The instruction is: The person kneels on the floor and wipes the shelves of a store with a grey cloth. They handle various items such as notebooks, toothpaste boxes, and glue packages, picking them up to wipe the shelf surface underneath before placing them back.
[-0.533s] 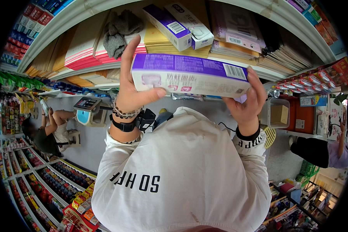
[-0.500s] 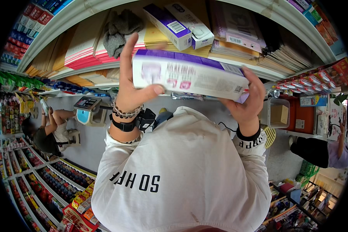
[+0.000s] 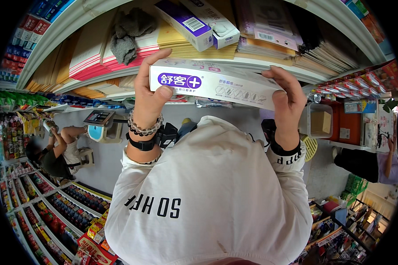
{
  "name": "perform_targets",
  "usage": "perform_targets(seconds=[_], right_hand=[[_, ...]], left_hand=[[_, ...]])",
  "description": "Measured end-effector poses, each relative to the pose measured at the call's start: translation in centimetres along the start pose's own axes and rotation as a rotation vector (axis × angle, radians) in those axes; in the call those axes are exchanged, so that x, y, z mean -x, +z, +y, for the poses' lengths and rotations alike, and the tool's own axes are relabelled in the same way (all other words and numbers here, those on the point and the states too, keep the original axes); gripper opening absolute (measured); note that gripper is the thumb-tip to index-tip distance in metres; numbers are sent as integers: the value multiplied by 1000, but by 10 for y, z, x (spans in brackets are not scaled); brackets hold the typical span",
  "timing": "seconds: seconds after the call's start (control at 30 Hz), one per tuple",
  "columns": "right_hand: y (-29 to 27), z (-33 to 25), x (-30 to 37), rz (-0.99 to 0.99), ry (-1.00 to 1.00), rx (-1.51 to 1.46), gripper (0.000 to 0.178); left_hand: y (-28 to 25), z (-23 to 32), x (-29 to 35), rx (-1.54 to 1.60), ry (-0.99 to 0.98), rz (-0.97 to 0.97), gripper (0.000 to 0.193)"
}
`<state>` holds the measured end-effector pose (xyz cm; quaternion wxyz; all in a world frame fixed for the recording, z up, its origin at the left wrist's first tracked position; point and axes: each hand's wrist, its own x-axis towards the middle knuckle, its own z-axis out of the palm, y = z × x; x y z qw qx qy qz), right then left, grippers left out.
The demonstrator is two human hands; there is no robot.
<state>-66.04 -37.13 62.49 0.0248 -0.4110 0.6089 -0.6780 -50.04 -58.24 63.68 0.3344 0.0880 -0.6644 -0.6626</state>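
A long white carton (image 3: 212, 85) with a purple logo panel spans the gap between my two hands, in front of the shelf. My left hand (image 3: 151, 88) grips its left end, thumb on the near face and fingers behind the top edge. At the other end my right hand (image 3: 287, 99) pinches the carton, thumb on the near face and fingers over the top. On the shelf beyond lie two more cartons, a purple-and-white one (image 3: 185, 24) and a white one (image 3: 211, 20), side by side on a stack of yellow envelopes (image 3: 174, 40).
A grey cloth (image 3: 130, 33) lies on red-edged paper stacks (image 3: 90, 57). Clear plastic packs (image 3: 274, 33) sit on the shelf's right. One person (image 3: 59, 152) sits at left near a scale (image 3: 102, 119); another person (image 3: 362, 163) stands at right. A clear bin (image 3: 320, 121) holds a brown box.
The carton has been turned so a different long face, with the purple logo, points toward me. My left fingers have bent down onto its end. The right hand still holds the other end.
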Motion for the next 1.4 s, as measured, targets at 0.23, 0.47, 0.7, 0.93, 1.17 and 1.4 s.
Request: perform_targets(seconds=[0.23, 0.47, 0.7, 0.93, 1.17, 1.4], right_hand=[[-2, 3, -1, -13, 13, 8, 45], [-1, 4, -3, -19, 7, 2, 45], [-1, 4, -4, -17, 11, -5, 43], [-1, 3, -7, -24, 13, -15, 41], [-1, 2, -6, -28, 11, -3, 41], [-2, 0, -4, -35, 15, -2, 41]], left_hand=[[1, -1, 2, 12, -18, -8, 75], [-1, -6, 1, 12, -2, -6, 74], [0, -5, 0, 24, -18, -13, 73], [-1, -5, -1, 16, -19, -9, 72], [-2, -6, 0, 3, -39, -7, 74], [-1, -4, 1, -1, -42, -9, 74]])
